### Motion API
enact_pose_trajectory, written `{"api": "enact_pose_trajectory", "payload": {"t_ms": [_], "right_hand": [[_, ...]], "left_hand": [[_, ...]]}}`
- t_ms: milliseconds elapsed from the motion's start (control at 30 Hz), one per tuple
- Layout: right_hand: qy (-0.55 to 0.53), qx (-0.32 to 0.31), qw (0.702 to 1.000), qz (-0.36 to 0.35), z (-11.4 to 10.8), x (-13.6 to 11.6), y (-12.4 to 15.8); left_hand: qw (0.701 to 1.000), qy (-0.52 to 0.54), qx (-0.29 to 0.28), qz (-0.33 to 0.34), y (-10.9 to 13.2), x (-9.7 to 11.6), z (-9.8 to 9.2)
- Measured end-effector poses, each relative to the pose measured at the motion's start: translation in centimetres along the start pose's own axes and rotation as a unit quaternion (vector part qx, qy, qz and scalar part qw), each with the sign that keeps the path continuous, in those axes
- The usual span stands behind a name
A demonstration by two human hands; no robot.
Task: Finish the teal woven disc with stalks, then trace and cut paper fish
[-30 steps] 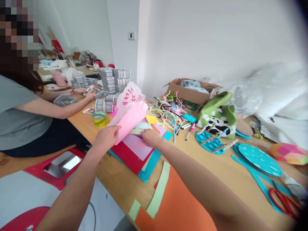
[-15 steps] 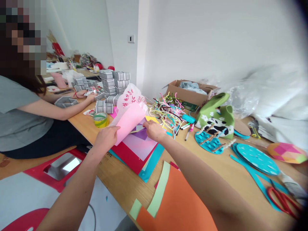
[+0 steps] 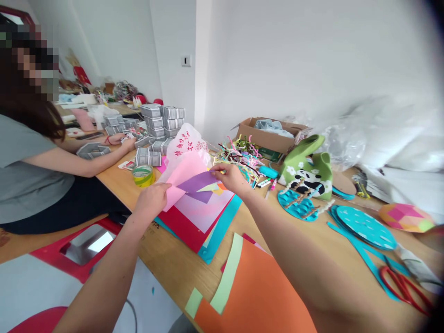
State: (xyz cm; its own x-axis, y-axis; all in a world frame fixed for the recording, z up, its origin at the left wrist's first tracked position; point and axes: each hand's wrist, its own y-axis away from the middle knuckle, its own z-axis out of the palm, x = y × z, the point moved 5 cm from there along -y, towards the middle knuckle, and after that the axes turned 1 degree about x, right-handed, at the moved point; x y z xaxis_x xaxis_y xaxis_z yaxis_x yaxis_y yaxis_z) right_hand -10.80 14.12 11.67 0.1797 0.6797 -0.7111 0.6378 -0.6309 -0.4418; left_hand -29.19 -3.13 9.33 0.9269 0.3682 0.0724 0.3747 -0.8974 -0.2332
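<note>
My left hand is closed on the edge of a pink sheet, which it holds lifted and bent back. Between the fingertips of my right hand is the corner of a purple sheet of paper, raised from the pile. Under both lie a pale pink sheet, a red sheet and a blue sheet, stacked askew. A white plastic bag with red writing rests behind the pink sheet. Small yellow and orange scraps show beneath the purple paper.
Orange sheets lie near me. Rightward are a felt panda bag, blue discs and red-handled scissors. Pipe cleaners and a cardboard box stand behind. Leftward are tape, stacked grey boxes and a seated person.
My right hand has drawn the purple sheet's corner up and to the right, out from beneath the pink sheet. My left hand keeps its hold on the pink sheet. The view has shifted slightly.
</note>
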Motion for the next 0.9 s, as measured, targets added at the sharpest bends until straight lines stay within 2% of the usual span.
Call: {"api": "enact_pose_trajectory", "payload": {"t_ms": [133,233,333,433,500,600,700,800,900], "right_hand": [[-0.152,0.053,0.984,0.072,-2.0,0.1,0.1],[-0.223,0.087,0.964,0.117,-4.2,-0.3,1.8],[-0.226,0.095,0.959,0.142,-6.5,-1.1,4.8],[-0.181,0.093,0.964,0.17,-8.6,-2.1,8.9],[-0.12,0.102,0.974,0.161,-9.9,-3.0,12.0],[0.045,0.158,0.977,0.133,-11.5,-4.8,17.5],[0.141,0.172,0.972,0.068,-11.5,-7.0,23.2],[0.132,0.132,0.982,-0.018,-10.3,-8.6,28.2],[0.128,0.068,0.989,-0.022,-9.0,-8.7,32.2]], "left_hand": [[1.0,-0.003,-0.001,-0.006,0.0,0.0,-0.1],[1.0,-0.002,-0.003,-0.009,0.0,-0.1,-0.2],[1.0,0.003,-0.001,-0.003,0.1,0.0,-0.3],[1.0,0.016,0.001,0.011,0.2,0.3,-0.3],[1.0,0.02,0.005,0.018,0.2,0.6,-0.5],[1.0,0.009,0.013,0.023,0.1,1.1,-0.7],[1.0,-0.002,0.01,0.029,0.3,1.4,-0.7],[0.999,-0.008,0.011,0.034,0.7,1.8,-0.6],[0.999,0.005,0.007,0.041,1.0,2.2,-0.2]]}}
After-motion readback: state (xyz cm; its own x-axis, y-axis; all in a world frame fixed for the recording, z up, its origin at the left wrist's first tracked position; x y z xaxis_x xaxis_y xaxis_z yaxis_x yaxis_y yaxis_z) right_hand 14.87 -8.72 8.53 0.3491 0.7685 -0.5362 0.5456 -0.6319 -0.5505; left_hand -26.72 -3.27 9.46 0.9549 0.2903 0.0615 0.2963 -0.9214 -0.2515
